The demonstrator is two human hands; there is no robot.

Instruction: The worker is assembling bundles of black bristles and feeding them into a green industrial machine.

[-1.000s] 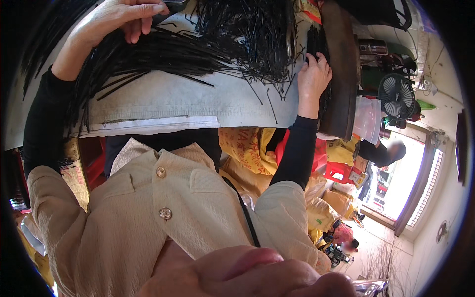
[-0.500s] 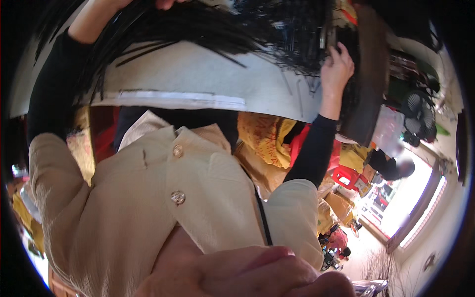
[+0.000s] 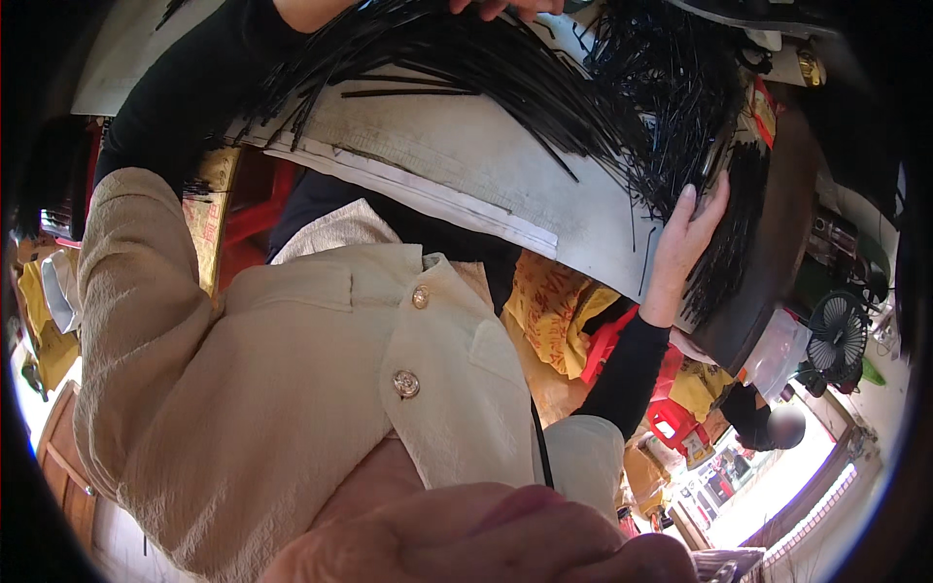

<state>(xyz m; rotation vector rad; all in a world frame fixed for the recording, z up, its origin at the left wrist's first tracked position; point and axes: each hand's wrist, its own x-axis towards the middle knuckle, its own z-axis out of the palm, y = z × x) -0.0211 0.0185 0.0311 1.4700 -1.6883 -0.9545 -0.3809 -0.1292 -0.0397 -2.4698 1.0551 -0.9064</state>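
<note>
Long thin black strips [image 3: 457, 83] lie in a loose heap across the pale tabletop [image 3: 408, 121]. At its right they run into a dense, shiny, tangled bunch of black pieces [image 3: 671, 78]. My right hand [image 3: 685, 238] is by the near edge of this bunch, fingers pointing away and spread apart, with nothing plainly held. Beside it on the right lies another bundle of fine black strands [image 3: 734, 233]. My left arm reaches over the strips and leaves the picture at the top. Of my left hand [image 3: 505, 8] only some fingers show at the upper edge; their grip is hidden.
A dark board [image 3: 777, 223] bounds the right end of the table. Beyond it are a small black fan [image 3: 838, 325] and a clear plastic bag [image 3: 780, 355]. A red container [image 3: 678, 428] and yellow sacks [image 3: 554, 311] sit below table level. Another person [image 3: 768, 423] is farther off.
The whole view has shifted, bringing more of the table and the black bunch into the picture. My right hand stays by the bunch, its fingers now straighter and more spread.
</note>
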